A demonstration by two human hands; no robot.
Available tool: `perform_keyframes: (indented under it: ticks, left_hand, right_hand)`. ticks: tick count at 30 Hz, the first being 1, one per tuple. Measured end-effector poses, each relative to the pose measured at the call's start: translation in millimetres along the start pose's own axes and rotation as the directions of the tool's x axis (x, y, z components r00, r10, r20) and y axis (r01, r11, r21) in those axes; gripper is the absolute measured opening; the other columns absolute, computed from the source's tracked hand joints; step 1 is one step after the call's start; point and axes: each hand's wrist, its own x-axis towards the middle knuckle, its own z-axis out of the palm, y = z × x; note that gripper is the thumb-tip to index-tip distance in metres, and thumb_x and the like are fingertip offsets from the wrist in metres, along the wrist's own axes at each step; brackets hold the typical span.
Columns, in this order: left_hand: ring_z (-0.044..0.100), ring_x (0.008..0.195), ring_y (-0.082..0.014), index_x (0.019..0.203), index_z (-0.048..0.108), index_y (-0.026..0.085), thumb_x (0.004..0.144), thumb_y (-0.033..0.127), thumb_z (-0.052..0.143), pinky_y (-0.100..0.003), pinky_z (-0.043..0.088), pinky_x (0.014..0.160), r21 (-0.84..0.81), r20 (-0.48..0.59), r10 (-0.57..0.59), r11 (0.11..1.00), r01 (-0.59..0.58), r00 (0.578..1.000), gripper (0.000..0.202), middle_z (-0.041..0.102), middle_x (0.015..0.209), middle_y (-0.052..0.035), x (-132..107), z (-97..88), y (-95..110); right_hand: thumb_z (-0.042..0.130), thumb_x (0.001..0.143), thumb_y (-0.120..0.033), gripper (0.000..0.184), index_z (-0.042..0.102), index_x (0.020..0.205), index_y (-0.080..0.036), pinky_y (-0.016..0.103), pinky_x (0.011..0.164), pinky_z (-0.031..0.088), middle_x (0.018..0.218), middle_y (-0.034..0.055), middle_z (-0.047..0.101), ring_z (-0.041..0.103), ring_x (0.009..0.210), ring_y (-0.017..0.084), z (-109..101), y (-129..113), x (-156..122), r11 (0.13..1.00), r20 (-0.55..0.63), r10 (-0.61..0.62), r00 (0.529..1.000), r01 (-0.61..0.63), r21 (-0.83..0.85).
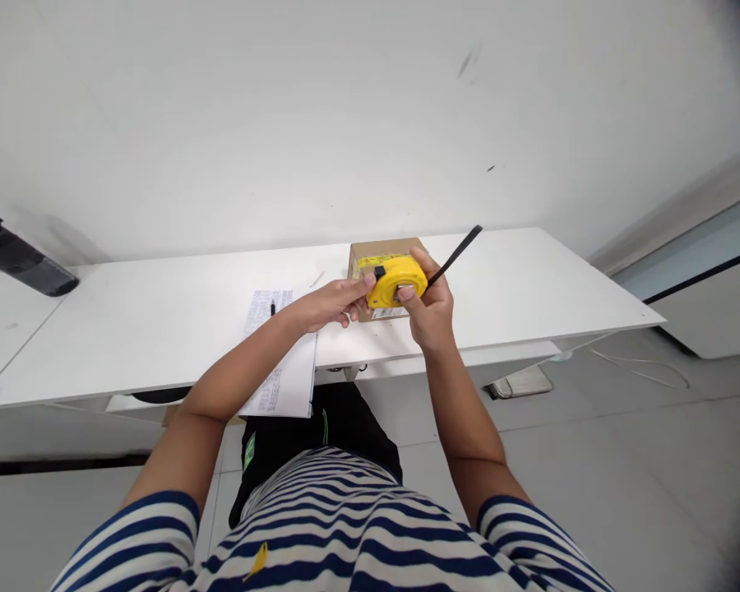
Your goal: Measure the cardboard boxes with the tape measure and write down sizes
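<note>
A yellow tape measure (pixel 385 289) is held up over the near side of a small cardboard box (pixel 382 247). My right hand (pixel 432 316) is wrapped around the right end of its case, the thumb on the silver centre. From that end a black wrist strap (pixel 460 252) sticks out to the upper right. My left hand (pixel 333 302) grips the left end, its thumb next to the black piece there. Whether any blade is pulled out cannot be made out. Yellow tape and a white label show on the box, partly hidden behind the tape measure.
Sheets of paper with writing (pixel 296 362) overhang the front edge of the white table (pixel 160 321), and a black pen (pixel 272 307) lies on them. At the far left a dark bottle (pixel 30 265) stands near the wall. A pale object (pixel 523 383) lies on the floor.
</note>
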Motion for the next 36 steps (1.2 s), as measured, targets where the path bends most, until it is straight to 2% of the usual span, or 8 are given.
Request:
perform_keyframes:
  ticks: [3,7,10,14,20,25,30,36]
  left_hand:
    - [0.051,0.055,-0.0062,0.075,0.064,0.016,0.081,0.084,0.073,-0.022,0.042,0.052,-0.053,0.019,-0.022,0.998,0.023,1.0,0.069,0.058,0.066,-0.0002,10,3.8,-3]
    - [0.045,0.052,-0.0053,0.075,0.06,0.017,0.085,0.079,0.073,-0.021,0.042,0.054,-0.113,-0.147,0.042,0.992,-0.059,0.988,0.064,0.048,0.062,0.0049,19,15.5,-4]
    - [0.045,0.053,-0.005,0.077,0.06,0.017,0.089,0.073,0.074,-0.021,0.04,0.054,-0.071,-0.216,0.089,0.992,-0.107,0.972,0.059,0.048,0.063,0.0052,23,24.0,-5]
    - [0.045,0.053,-0.0041,0.076,0.056,0.017,0.091,0.07,0.074,-0.021,0.041,0.056,-0.104,-0.201,0.096,0.987,-0.119,0.975,0.057,0.049,0.063,0.0053,25,32.9,-6]
    - [0.057,0.058,-0.0066,0.09,0.063,0.018,0.094,0.055,0.079,-0.024,0.047,0.06,-0.304,-0.001,0.124,0.945,-0.118,0.992,0.041,0.064,0.075,0.0016,25,31.6,-5]
    - [0.056,0.061,-0.0033,0.083,0.062,0.015,0.091,0.043,0.086,-0.022,0.047,0.067,-0.227,-0.099,0.188,0.952,-0.206,0.977,0.037,0.068,0.078,0.0015,29,34.6,-3]
    - [0.057,0.065,-0.0056,0.089,0.065,0.016,0.096,0.045,0.079,-0.024,0.047,0.071,-0.094,-0.135,0.139,0.984,-0.153,0.981,0.033,0.073,0.084,-0.0013,25,45.6,-4]
    - [0.052,0.061,-0.0056,0.077,0.064,0.016,0.11,0.045,0.056,-0.024,0.045,0.069,0.078,-0.132,0.186,0.981,-0.177,0.974,0.045,0.066,0.079,0.0001,23,54.4,-2]
  right_hand:
    - [0.079,0.08,-0.077,0.074,0.063,0.137,-0.032,0.045,0.1,0.065,0.124,0.0067,0.069,0.071,0.109,0.025,-5,0,10,0.996,0.067,0.076,0.995,-0.079,0.047]
    - [0.085,0.077,-0.074,0.085,0.052,0.143,-0.032,0.039,0.078,0.07,0.129,0.0084,0.068,0.073,0.102,0.024,-11,-11,15,0.958,0.144,0.276,0.95,-0.261,-0.118]
    - [0.088,0.076,-0.071,0.098,0.038,0.152,-0.035,0.036,0.063,0.069,0.139,0.011,0.063,0.075,0.094,0.023,-12,-18,12,0.925,0.101,0.349,0.932,-0.325,-0.197]
    - [0.087,0.077,-0.069,0.099,0.031,0.152,-0.036,0.035,0.065,0.069,0.14,0.0114,0.059,0.075,0.096,0.022,-7,-13,8,0.953,-0.015,0.25,0.968,-0.249,-0.175]
    - [0.08,0.079,-0.077,0.08,0.039,0.133,-0.035,0.037,0.069,0.068,0.124,0.0056,0.06,0.072,0.093,0.02,3,9,13,0.99,-0.164,0.139,0.977,-0.136,0.028]
    - [0.067,0.088,-0.08,0.065,0.044,0.127,-0.034,0.036,0.073,0.067,0.121,0.0039,0.061,0.072,0.095,0.02,1,15,16,0.984,-0.158,0.173,0.972,-0.163,0.078]
    - [0.064,0.091,-0.081,0.063,0.044,0.125,-0.033,0.035,0.07,0.066,0.118,0.005,0.063,0.074,0.098,0.021,0,17,17,0.985,-0.226,0.17,0.959,-0.158,0.069]
    - [0.067,0.089,-0.079,0.066,0.044,0.13,-0.032,0.05,0.093,0.068,0.12,0.0078,0.061,0.073,0.109,0.027,0,24,22,0.997,-0.329,0.015,0.944,-0.037,-0.062]
